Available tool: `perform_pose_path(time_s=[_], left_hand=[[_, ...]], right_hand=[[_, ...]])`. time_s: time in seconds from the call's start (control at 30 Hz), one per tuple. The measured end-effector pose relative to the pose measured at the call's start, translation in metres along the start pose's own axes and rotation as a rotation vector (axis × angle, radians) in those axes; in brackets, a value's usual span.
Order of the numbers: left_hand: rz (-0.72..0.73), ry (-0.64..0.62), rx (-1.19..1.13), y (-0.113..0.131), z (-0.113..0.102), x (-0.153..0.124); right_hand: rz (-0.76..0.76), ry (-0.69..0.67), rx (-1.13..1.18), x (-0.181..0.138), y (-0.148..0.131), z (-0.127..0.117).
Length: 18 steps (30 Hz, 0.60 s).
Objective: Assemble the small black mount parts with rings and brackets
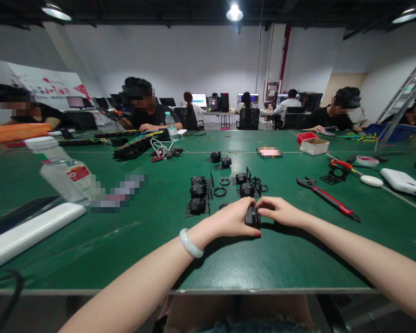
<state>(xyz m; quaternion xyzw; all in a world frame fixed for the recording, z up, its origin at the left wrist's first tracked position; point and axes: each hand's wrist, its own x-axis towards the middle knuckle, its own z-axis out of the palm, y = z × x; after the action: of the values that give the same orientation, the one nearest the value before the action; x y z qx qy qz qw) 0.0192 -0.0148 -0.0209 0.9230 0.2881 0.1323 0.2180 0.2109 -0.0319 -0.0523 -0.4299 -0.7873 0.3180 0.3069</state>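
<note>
Both of my hands meet on one small black plastic part point(253, 216) resting on the green table point(125, 231). My left hand point(234, 218), with a pale bangle on the wrist, grips it from the left. My right hand point(279, 210) pinches it from the right with the fingertips. Just beyond lie several more black parts point(198, 189), flat black brackets and loose black rings point(220, 191).
A red-handled adjustable wrench point(327, 198) lies to the right, with red pliers point(341, 165), a tape roll point(366, 161) and a white box point(314, 146) farther back. A clear water bottle point(64, 173) and a white bar point(31, 231) lie at the left. Other people sit across the table.
</note>
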Motion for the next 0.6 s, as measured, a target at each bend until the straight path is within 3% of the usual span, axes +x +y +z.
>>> perform_pose_path(time_s=[0.6], left_hand=[[-0.015, -0.001, 0.005, 0.0019, -0.0007, 0.0]], right_hand=[[0.014, 0.038, -0.013, 0.0016, 0.0041, 0.0011]])
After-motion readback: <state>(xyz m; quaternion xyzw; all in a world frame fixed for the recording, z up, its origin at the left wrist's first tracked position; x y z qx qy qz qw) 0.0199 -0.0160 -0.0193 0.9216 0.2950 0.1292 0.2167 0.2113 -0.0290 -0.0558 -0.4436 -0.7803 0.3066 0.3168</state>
